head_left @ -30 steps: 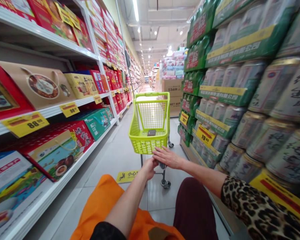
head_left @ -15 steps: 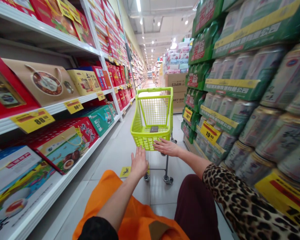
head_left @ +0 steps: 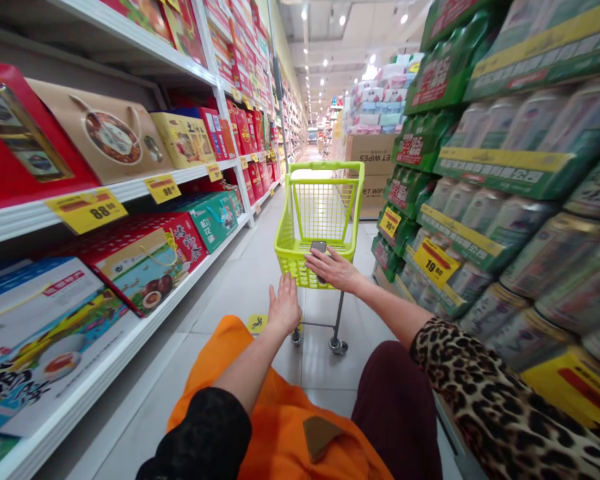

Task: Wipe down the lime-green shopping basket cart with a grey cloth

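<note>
A lime-green shopping cart (head_left: 286,230) stands on the tiled floor directly ahead, on thin grey legs with casters. My left hand (head_left: 285,307) is held low before its near left corner, fingers outstretched and nothing in them; whether the fingertips touch the basket I cannot tell. Over the near wall of the basket lies my right hand (head_left: 334,269), palm down with fingers extended. Just beyond those fingers a small dark rectangular object (head_left: 319,247) rests in the basket, partly covered by the hand. What is under the right palm is hidden.
White shelves with boxed goods and yellow price tags (head_left: 87,208) line the left side. Stacked can packs (head_left: 480,160) rise close on the right. Cardboard cartons (head_left: 373,193) stand farther along the aisle. An orange garment (head_left: 275,413) covers part of my lap.
My right hand has moved up and over the basket's near edge, close to the dark object. The left hand has risen slightly. The whole view has shifted, moving the scene rightward.
</note>
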A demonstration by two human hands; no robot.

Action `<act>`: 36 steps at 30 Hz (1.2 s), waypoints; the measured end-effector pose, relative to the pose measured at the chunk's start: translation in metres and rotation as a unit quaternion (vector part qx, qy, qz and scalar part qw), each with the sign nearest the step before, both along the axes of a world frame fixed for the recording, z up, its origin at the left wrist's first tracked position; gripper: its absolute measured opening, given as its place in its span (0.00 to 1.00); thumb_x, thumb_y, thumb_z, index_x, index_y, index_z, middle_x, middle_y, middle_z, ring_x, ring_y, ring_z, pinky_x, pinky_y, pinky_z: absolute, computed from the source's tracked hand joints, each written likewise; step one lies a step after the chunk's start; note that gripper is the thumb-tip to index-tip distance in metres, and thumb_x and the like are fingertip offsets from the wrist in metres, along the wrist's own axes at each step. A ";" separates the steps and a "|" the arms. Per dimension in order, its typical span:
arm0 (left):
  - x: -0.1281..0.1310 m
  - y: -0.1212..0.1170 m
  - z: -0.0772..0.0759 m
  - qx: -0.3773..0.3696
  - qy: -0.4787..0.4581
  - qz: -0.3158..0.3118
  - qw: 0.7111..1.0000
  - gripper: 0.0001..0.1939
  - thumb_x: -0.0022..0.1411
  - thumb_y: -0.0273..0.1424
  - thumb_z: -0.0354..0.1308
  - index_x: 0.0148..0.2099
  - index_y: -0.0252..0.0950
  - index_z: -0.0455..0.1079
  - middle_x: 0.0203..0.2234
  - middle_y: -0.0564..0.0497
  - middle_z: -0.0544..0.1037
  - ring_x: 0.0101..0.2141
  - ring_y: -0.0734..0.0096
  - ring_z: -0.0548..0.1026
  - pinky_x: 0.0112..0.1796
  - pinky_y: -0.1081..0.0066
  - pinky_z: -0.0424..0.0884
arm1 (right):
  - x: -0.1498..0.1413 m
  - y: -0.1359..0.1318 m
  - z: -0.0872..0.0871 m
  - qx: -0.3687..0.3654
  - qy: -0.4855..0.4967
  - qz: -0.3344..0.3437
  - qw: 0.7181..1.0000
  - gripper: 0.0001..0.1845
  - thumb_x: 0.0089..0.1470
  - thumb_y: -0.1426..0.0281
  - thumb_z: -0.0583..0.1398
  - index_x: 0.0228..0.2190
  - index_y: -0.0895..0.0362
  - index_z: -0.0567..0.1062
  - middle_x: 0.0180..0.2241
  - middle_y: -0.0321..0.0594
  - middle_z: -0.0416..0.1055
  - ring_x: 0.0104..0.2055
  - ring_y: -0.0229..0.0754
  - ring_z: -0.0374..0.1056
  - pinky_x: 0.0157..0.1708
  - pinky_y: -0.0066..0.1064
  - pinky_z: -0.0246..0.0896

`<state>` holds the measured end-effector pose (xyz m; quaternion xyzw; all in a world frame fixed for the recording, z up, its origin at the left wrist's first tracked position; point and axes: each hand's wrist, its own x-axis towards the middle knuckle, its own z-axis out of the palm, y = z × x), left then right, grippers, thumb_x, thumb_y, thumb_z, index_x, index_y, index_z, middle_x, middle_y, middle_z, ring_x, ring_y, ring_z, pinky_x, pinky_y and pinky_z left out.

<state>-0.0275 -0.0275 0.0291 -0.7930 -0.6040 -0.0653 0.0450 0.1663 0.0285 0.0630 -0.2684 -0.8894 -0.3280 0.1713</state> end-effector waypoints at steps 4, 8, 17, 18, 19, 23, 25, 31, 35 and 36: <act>-0.009 -0.005 0.002 -0.009 -0.016 -0.004 1.000 0.37 0.50 0.23 0.46 0.63 0.26 0.43 0.63 0.40 0.42 0.62 0.58 0.41 0.58 0.50 0.42 | 0.002 -0.002 -0.032 -0.024 -0.051 0.016 0.998 0.25 0.53 0.78 0.51 0.54 0.60 0.60 0.58 0.43 0.55 0.61 0.48 0.48 0.60 0.47 0.40; -0.019 -0.007 0.006 -0.016 -0.029 -0.006 0.999 0.37 0.50 0.23 0.46 0.63 0.26 0.42 0.63 0.39 0.42 0.62 0.58 0.40 0.58 0.51 0.41 | 0.000 -0.006 -0.049 -0.055 -0.107 0.020 0.993 0.24 0.50 0.77 0.54 0.51 0.63 0.65 0.55 0.46 0.60 0.59 0.49 0.52 0.59 0.46 0.44; -0.031 -0.003 0.011 -0.007 -0.044 0.016 0.999 0.36 0.51 0.24 0.46 0.63 0.25 0.42 0.63 0.40 0.40 0.62 0.59 0.40 0.58 0.50 0.41 | -0.064 0.010 0.028 -0.010 -0.004 0.004 1.000 0.28 0.54 0.79 0.48 0.57 0.60 0.55 0.60 0.45 0.49 0.63 0.49 0.40 0.60 0.53 0.33; -0.033 -0.002 0.012 -0.004 -0.047 0.023 0.999 0.37 0.51 0.24 0.46 0.63 0.25 0.42 0.63 0.40 0.39 0.62 0.59 0.40 0.58 0.50 0.41 | -0.070 0.014 0.032 -0.005 0.000 0.005 1.000 0.28 0.55 0.79 0.48 0.57 0.59 0.55 0.60 0.45 0.50 0.63 0.49 0.40 0.60 0.53 0.34; -0.035 0.000 0.012 0.000 -0.049 0.028 0.998 0.37 0.50 0.24 0.46 0.63 0.25 0.42 0.63 0.40 0.40 0.62 0.59 0.40 0.58 0.50 0.41 | -0.074 0.017 0.032 -0.004 -0.002 0.009 1.000 0.28 0.55 0.78 0.48 0.57 0.59 0.55 0.60 0.45 0.51 0.63 0.49 0.41 0.60 0.52 0.35; -0.047 0.002 0.007 0.006 -0.046 0.035 0.998 0.38 0.50 0.26 0.47 0.63 0.24 0.42 0.63 0.39 0.41 0.62 0.59 0.40 0.58 0.51 0.41 | -0.073 0.022 -0.015 -0.014 -0.047 0.018 0.999 0.25 0.54 0.77 0.51 0.54 0.60 0.60 0.58 0.46 0.55 0.61 0.47 0.47 0.59 0.46 0.43; -0.053 0.001 -0.001 0.000 -0.042 0.035 0.998 0.38 0.50 0.26 0.47 0.63 0.25 0.42 0.63 0.39 0.41 0.62 0.59 0.40 0.58 0.51 0.41 | -0.064 0.018 -0.051 -0.029 -0.076 0.007 0.997 0.24 0.52 0.76 0.53 0.52 0.61 0.63 0.56 0.46 0.58 0.59 0.47 0.51 0.58 0.44 0.46; -0.061 0.005 -0.014 -0.011 -0.045 0.034 0.998 0.38 0.49 0.26 0.47 0.63 0.27 0.43 0.63 0.39 0.41 0.62 0.58 0.41 0.57 0.51 0.42 | -0.062 0.008 -0.059 -0.044 -0.094 0.024 0.994 0.23 0.52 0.75 0.54 0.51 0.61 0.64 0.56 0.45 0.59 0.59 0.47 0.51 0.59 0.46 0.43; -0.058 0.012 -0.007 -0.006 -0.049 0.046 0.998 0.38 0.49 0.25 0.47 0.63 0.26 0.42 0.63 0.39 0.41 0.62 0.58 0.41 0.57 0.50 0.42 | -0.091 0.024 -0.003 0.005 -0.015 0.005 1.000 0.26 0.55 0.76 0.50 0.56 0.59 0.57 0.60 0.45 0.50 0.63 0.48 0.42 0.60 0.50 0.37; -0.057 0.013 -0.005 -0.005 -0.048 0.046 0.998 0.38 0.49 0.25 0.47 0.63 0.25 0.42 0.63 0.39 0.40 0.62 0.58 0.40 0.57 0.50 0.42 | -0.095 0.028 0.002 0.006 -0.012 0.003 1.000 0.26 0.55 0.76 0.49 0.56 0.60 0.57 0.60 0.45 0.50 0.63 0.48 0.41 0.60 0.50 0.37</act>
